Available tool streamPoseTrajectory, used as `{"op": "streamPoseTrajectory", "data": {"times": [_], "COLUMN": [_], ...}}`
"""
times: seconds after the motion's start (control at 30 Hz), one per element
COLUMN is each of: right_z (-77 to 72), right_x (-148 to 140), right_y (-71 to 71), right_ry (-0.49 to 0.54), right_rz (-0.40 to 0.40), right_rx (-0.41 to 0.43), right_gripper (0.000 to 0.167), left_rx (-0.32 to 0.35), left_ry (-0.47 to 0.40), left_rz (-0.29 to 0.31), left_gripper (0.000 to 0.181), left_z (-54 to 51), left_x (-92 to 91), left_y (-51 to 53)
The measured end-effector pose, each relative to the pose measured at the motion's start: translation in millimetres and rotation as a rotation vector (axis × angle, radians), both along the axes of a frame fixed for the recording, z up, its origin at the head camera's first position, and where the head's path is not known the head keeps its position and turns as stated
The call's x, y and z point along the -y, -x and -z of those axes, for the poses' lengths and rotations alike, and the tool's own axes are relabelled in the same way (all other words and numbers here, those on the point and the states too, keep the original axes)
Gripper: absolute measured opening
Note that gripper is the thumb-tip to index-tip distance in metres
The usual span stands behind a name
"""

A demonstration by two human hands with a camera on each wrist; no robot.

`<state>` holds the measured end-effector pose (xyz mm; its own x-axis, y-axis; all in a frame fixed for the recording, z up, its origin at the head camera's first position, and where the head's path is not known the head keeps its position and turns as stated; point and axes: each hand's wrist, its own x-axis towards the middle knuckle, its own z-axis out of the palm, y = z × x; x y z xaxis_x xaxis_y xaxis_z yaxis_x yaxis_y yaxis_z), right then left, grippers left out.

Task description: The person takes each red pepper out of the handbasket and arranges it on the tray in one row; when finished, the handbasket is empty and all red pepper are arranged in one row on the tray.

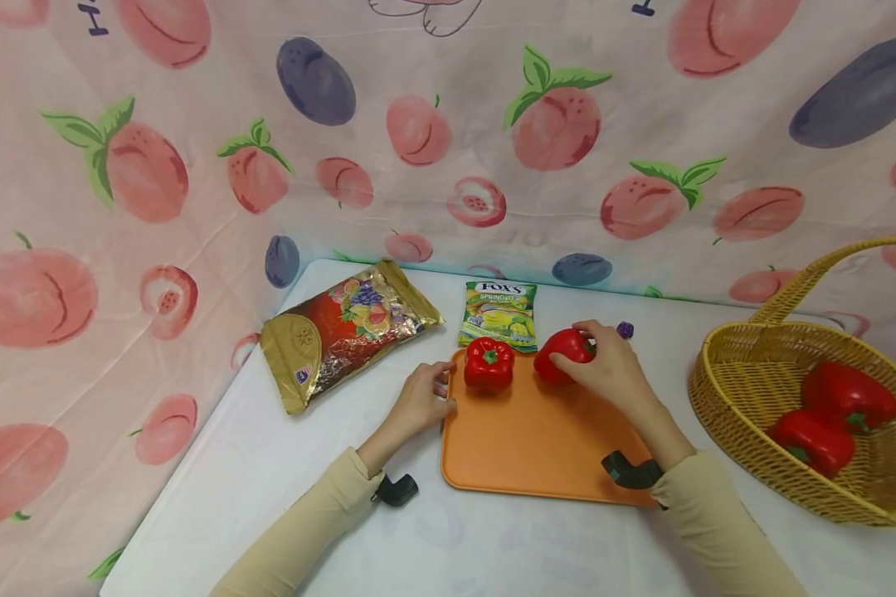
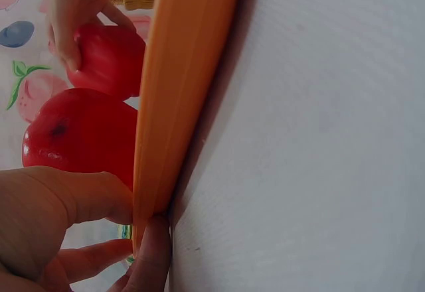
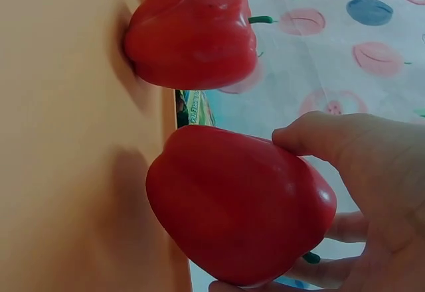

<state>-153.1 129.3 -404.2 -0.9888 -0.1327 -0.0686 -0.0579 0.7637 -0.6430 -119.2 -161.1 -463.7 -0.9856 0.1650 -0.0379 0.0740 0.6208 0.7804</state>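
- Our right hand (image 1: 612, 361) holds the held pepper (image 1: 562, 358) with thumb and fingers curled round it, over the tray's (image 1: 538, 448) far right corner.
- Our left hand (image 1: 421, 398) pinches the tray's left rim, thumb on the upper side; a steady, light grip there should stop the tray sliding.
- The held pepper tilts, its stem end toward our palm, while the other pepper (image 1: 489, 366) sits stem up near the far left corner. For a match, we would likely turn the stem upward and lower the base squarely.
- We should leave the gap between the two, since a knock could roll either.
- The release seems best slow, once the base feels settled.
- Two more peppers (image 1: 814, 441) lie in the basket (image 1: 726, 406), well apart on the right.
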Motion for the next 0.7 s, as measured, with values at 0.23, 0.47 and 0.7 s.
{"op": "streamPoseTrajectory", "data": {"times": [0.23,0.47,0.7], "right_z": [1.6,2.1,5.3], "right_x": [7,11,13], "right_y": [-3.6,-6.7,-5.6], "right_ry": [-0.044,-0.057,-0.074], "right_rz": [-0.001,-0.003,-0.013], "right_rx": [-0.003,-0.015,-0.035], "right_gripper": [0.072,0.071,0.068], "left_rx": [-0.001,-0.010,-0.017], "left_ry": [-0.006,0.005,0.009], "left_rz": [0.002,-0.004,-0.005], "left_gripper": [0.060,0.060,0.060], "left_z": [0.0,1.3,1.8], "left_x": [0.3,0.3,0.5], "left_y": [0.3,0.7,-0.1]}}
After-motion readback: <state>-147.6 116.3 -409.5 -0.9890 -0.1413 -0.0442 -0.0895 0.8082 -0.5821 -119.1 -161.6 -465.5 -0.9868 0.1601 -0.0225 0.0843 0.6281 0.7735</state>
